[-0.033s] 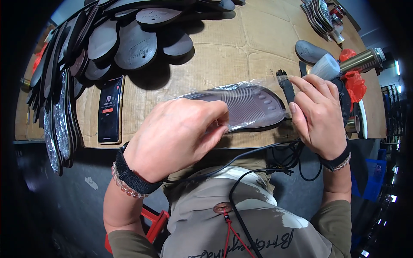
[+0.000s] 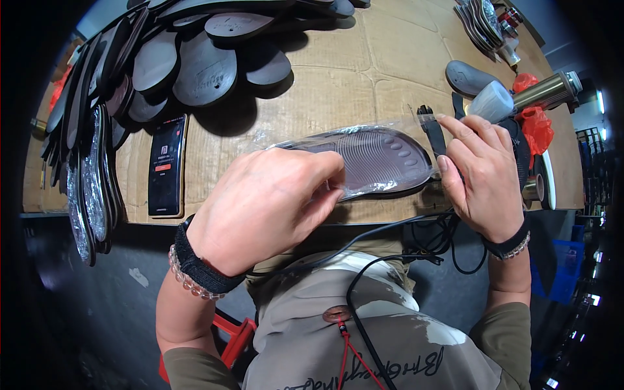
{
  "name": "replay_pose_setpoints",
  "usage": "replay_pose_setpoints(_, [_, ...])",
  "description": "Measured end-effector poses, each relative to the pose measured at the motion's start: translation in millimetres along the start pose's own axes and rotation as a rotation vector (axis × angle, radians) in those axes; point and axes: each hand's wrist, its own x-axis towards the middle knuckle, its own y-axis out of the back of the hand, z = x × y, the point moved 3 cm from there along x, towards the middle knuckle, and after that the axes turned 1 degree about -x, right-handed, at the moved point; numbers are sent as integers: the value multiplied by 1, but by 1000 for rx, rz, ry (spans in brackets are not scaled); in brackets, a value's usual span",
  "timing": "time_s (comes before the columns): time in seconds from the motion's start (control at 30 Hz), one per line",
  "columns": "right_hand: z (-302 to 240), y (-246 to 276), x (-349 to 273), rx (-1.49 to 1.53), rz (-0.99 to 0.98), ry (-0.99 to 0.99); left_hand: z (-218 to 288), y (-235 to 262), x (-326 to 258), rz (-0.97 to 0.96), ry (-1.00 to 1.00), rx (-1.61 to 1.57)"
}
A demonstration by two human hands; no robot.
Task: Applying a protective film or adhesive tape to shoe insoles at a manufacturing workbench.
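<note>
- Grey insole in clear bag: likely light, flexible, slippery; best gripped at edges.
- Left hand fingers closed on bag.
- Right hand fingers pinched on bag end.

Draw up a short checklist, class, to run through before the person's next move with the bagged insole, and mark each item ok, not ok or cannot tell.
1. Left hand grips the clear bag at the insole's heel end: ok.
2. Right hand pinches the bag's toe end: ok.
3. Dark ridged insole sits fully inside the bag: cannot tell, the left hand hides its heel.
4. Bag mouth sealed: cannot tell.
5. Phone lies apart from the bag on the cardboard-covered table: ok.
6. Black cable hangs below the table edge, clear of the insole: ok.
</note>
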Motion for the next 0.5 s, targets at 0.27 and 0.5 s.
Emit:
replay_pose_setpoints(0.27, [8,-1,-8,-49,38,-18,3,10,-1,-30,82,239])
replay_pose_setpoints(0.5, [8,-12,-13,21,55,-75,9,16,-1,-14,71,459])
